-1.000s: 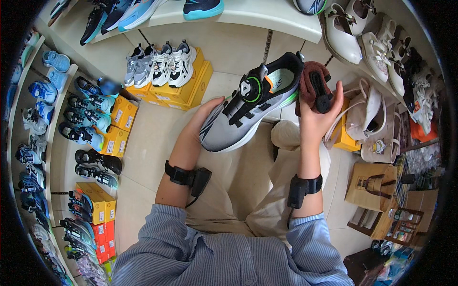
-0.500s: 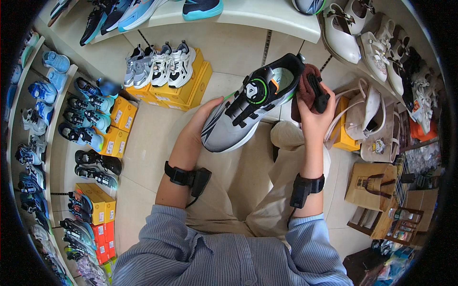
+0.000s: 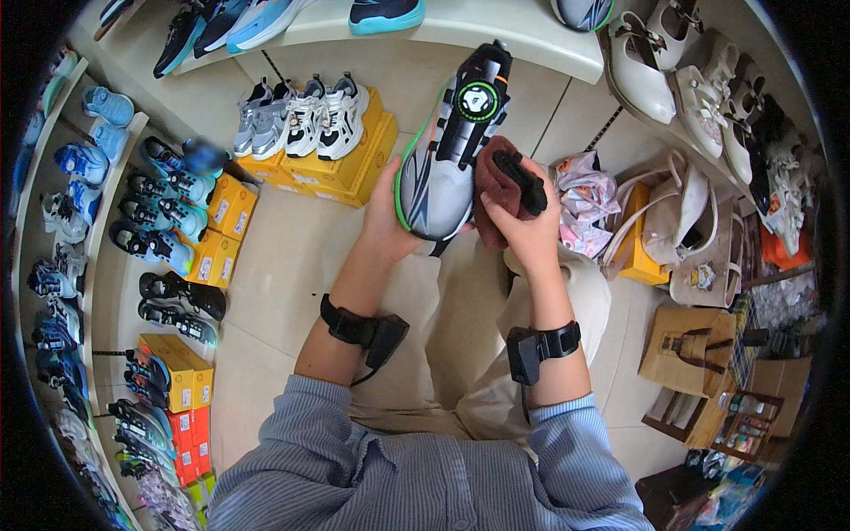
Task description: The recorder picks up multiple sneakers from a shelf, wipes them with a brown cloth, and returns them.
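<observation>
A grey and white sneaker (image 3: 436, 190) with black straps, a round green-ringed dial and a green sole edge is raised in front of me. Its toe points down towards me. My left hand (image 3: 387, 217) is closed on it, the palm against its left side and the fingers hidden beneath. In my right hand (image 3: 529, 232) is a bunched brownish-red cloth (image 3: 494, 190), along with a soft-looking black piece (image 3: 521, 183) whose kind I cannot make out. The cloth is against the right side of the shoe near the toe, touching it or very close.
White shelves with sneakers (image 3: 108, 104) line the left. Yellow shoe boxes (image 3: 361, 168) carry several sneakers ahead on the floor. A white shelf (image 3: 496, 44) curves across the far side. To the right are white shoes (image 3: 639, 75), pale handbags (image 3: 699, 257) and a cardboard box (image 3: 682, 350).
The sneaker has turned from tilted rightward to nearly upright, heel away, toe towards me. My right hand and the cloth have moved left, from the heel opening to the toe's right side.
</observation>
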`<state>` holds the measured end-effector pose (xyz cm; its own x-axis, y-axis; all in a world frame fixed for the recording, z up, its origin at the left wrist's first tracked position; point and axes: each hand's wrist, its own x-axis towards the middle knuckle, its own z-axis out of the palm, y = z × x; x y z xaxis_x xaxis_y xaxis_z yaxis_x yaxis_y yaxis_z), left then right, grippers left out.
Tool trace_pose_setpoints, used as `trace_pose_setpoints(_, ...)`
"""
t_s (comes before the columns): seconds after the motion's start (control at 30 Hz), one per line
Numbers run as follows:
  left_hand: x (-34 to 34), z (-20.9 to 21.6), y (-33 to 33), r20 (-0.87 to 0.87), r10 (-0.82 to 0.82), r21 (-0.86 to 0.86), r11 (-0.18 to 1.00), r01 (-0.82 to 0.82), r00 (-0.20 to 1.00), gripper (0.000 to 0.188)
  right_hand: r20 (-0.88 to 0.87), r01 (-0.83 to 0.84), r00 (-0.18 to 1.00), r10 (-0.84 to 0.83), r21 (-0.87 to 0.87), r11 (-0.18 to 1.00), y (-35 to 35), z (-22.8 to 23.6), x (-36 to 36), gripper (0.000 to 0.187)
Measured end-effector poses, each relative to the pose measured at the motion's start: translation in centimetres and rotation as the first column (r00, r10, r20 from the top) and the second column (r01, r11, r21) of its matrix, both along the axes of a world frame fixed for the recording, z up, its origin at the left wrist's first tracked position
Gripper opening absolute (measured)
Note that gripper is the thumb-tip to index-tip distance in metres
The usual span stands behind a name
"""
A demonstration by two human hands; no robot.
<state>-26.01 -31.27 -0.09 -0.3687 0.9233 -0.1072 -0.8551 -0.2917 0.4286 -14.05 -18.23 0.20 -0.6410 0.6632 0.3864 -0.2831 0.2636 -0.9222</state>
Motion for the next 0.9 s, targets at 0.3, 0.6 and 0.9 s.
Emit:
trace_pose_setpoints(0.3, -0.8, -0.7, 0.6, 0.039, 0.248, 0.07, 0.966, -0.25, 0.968, 0.058, -0.007, 0.022, 1.0, -0.021, 0.512, 0.858, -2.2, 0.9, -0.2, 0.061)
trace_pose_setpoints(0.6, 0.7, -0.5, 1.5, -0.262, 0.164, -0.04, 0.983, -0.18, 0.951, 0.049, -0.01, 0.02, 1.0, -0.023, 0.877, 0.479, -4.6, 1.1, 0.0, 0.046)
trace_pose_setpoints(0.9, 1.5, -2.1, 1.5, -0.994, 0.0, 0.066, 0.807, -0.587, -0.112, 0.04, 0.055, 0.263, 0.904, -0.424, 0.71, 0.653, 0.8, 1.2, 0.5, 0.075)
